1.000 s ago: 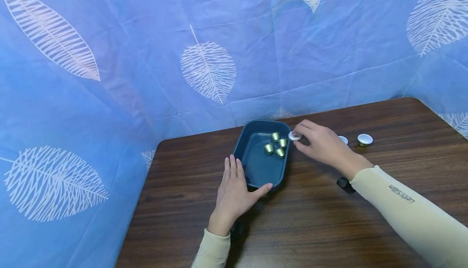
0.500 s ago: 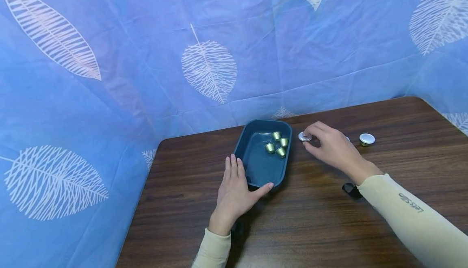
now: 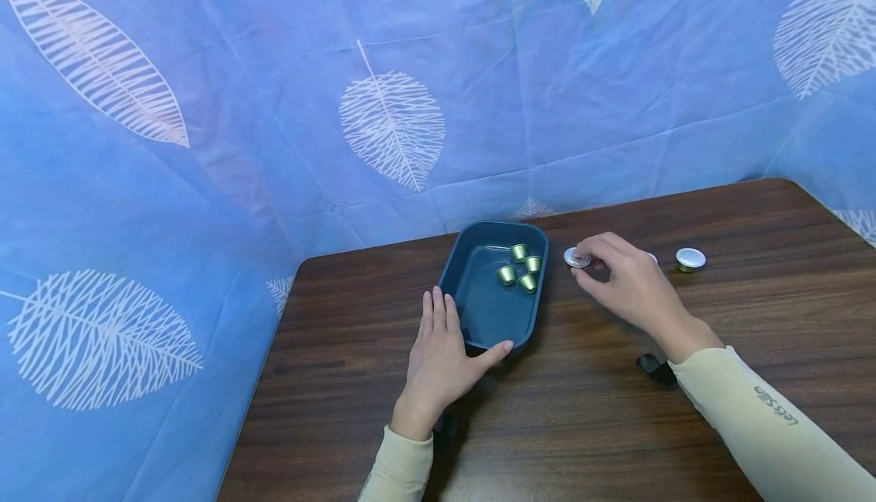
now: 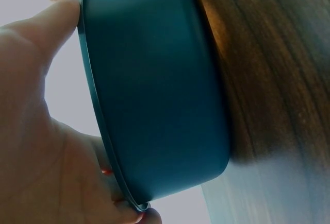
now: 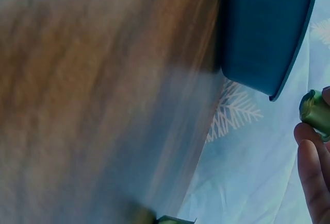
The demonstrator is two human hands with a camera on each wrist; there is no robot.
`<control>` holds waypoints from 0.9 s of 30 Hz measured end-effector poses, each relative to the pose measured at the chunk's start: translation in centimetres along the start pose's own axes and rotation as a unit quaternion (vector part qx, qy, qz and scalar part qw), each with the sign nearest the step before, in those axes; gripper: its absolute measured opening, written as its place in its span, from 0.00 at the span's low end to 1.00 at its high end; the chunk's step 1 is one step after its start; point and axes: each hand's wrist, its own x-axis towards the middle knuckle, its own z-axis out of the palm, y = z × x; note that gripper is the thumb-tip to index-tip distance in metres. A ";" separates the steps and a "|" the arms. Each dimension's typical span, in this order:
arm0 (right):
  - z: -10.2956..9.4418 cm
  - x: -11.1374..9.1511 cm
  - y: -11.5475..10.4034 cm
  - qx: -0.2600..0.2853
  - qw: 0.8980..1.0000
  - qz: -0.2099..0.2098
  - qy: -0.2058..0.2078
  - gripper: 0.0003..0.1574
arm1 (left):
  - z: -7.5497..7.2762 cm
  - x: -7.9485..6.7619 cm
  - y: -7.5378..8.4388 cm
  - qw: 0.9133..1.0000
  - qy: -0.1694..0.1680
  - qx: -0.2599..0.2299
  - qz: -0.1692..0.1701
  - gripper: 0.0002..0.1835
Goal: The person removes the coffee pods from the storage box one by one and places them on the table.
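Note:
My right hand (image 3: 633, 285) pinches a green-gold coffee capsule with its silver lid (image 3: 577, 258) up, just right of the dark blue tray (image 3: 489, 335). From the right wrist, this capsule (image 5: 313, 112) appears raised above the tabletop, between fingers (image 5: 312, 167). Inside the tray, toward its right side, several gold-green capsules (image 3: 527, 283) lie with lids hidden. My left hand (image 3: 438, 369) rests on the tray's near left corner, fingers straight along the left rim and thumb on the near rim. The left wrist view shows that thumb (image 4: 56, 26) touching the rim.
To the right of my right hand, one capsule (image 3: 690, 260) stands lid up on the brown wooden table (image 3: 561, 426). Another capsule (image 3: 652, 258) is mostly hidden behind that hand. A blue leaf-patterned cloth (image 3: 274, 106) hangs behind the table.
My right hand has moved right, away from the tray's rim, with the capsule still pinched. The left hand and the capsules in the tray have stayed put.

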 end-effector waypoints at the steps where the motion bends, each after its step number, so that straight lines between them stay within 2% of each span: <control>1: 0.1 -0.1 0.0 0.001 1.000 -0.002 0.003 0.19 | 0.0 0.0 0.0 1.000 0.000 0.000 -0.001 0.67; 9: 0.7 -0.8 0.2 0.002 1.000 -0.001 0.026 0.19 | 0.2 0.1 -0.1 1.000 -0.001 0.006 0.001 0.67; 17: 0.7 -1.4 0.3 0.018 0.998 -0.005 0.066 0.19 | 0.2 0.2 0.1 1.000 -0.006 0.007 0.001 0.67; 22: 0.4 -1.0 0.3 0.017 0.998 -0.001 0.063 0.19 | 0.1 0.1 0.1 1.000 -0.004 0.005 -0.002 0.67; 27: 0.0 -1.0 0.3 -0.005 0.998 0.023 0.050 0.18 | 0.0 0.1 -0.1 1.000 -0.007 0.006 -0.004 0.67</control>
